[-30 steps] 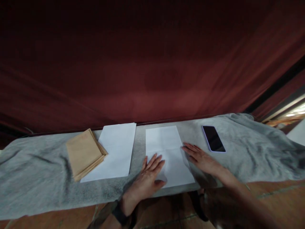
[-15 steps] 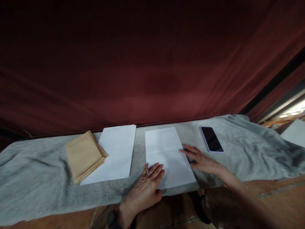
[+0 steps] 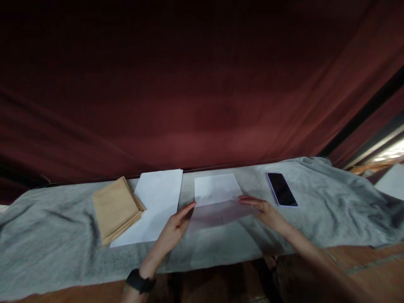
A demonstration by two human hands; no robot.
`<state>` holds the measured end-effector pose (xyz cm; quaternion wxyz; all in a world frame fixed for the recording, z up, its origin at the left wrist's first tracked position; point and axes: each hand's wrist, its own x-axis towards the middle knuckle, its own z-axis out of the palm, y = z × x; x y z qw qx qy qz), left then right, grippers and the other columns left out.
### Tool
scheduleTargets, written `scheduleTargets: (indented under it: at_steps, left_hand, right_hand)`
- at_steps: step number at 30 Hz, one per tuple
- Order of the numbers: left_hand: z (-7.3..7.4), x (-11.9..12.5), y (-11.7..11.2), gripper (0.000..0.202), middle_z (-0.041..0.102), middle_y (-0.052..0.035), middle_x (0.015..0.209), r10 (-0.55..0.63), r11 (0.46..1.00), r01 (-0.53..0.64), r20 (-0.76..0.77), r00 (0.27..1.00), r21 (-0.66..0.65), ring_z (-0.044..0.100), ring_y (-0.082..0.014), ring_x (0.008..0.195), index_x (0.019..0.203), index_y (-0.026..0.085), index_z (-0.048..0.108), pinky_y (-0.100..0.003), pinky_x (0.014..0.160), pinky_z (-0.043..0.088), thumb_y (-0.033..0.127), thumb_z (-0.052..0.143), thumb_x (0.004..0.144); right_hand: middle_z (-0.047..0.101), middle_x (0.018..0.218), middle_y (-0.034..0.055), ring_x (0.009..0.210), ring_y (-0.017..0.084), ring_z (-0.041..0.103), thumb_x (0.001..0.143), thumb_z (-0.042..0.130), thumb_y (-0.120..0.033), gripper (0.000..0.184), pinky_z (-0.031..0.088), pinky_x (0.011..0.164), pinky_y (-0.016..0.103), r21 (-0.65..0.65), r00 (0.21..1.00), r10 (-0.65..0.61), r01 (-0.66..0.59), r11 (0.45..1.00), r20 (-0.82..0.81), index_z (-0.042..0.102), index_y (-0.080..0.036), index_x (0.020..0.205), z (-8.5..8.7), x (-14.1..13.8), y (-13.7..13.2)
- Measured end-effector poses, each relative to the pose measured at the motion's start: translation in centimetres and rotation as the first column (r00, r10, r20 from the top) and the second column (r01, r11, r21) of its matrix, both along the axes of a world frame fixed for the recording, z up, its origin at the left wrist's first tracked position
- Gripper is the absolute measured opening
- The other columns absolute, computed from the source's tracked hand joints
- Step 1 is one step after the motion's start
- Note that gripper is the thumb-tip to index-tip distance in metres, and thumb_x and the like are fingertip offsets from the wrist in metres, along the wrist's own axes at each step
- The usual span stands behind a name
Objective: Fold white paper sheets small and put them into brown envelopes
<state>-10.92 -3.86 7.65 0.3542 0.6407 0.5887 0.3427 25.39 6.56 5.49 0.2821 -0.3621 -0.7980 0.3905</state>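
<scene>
A white sheet of paper (image 3: 217, 187) lies on the grey cloth in front of me, its far half flat. The near half (image 3: 217, 214) is lifted and shaded, bending up along a crosswise crease. My left hand (image 3: 173, 229) is closed on the sheet's left edge, fingertips at the crease. At the right edge, my right hand (image 3: 263, 210) holds the paper with its fingers pressed together. Its thumb is mostly hidden.
Left of the sheet are a white paper stack (image 3: 160, 189) and several brown envelopes (image 3: 115, 206) overlapping it. A phone (image 3: 282, 189) in a purple case lies to the right. Grey cloth (image 3: 63, 252) covers the surface; a dark red curtain (image 3: 202, 105) hangs behind.
The near half of the sheet has come up from the cloth. My left hand has moved from lying flat on the paper to its left edge; the right hand stays at the right edge.
</scene>
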Motion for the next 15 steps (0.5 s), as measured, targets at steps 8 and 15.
scheduleTargets:
  at_steps: [8, 15]
  left_hand:
    - [-2.4, 2.1, 2.9, 0.042, 0.076, -0.0099, 0.114, 0.191, 0.973, -0.154, 0.225, 0.955, -0.17, 0.069, -0.0258, 0.1, 0.111, 0.017, 0.073, -0.04, 0.093, 0.055, 0.043, 0.066, 0.078]
    - [-3.1, 4.3, 4.3, 0.029, 0.053, 0.004, 0.06, 0.285, 0.955, -0.285, -0.011, 0.958, -0.077, 0.053, -0.0153, 0.063, 0.061, 0.022, 0.051, -0.026, 0.061, 0.039, 0.043, 0.056, 0.081]
  right_hand:
    - [0.069, 0.074, 0.0012, 0.075, 0.02, 0.063, 0.09, 0.054, -0.065, 0.049, 0.051, 0.071, 0.029, -0.218, 0.941, -0.317, 0.287, 0.933, -0.121, 0.071, -0.019, 0.079, 1.0, -1.8, -0.2]
    - [0.059, 0.061, -0.0006, 0.06, 0.017, 0.055, 0.09, 0.046, -0.051, 0.038, 0.039, 0.059, 0.028, -0.041, 0.896, -0.429, 0.436, 0.899, 0.113, 0.062, -0.022, 0.072, -0.7, -2.1, 0.9]
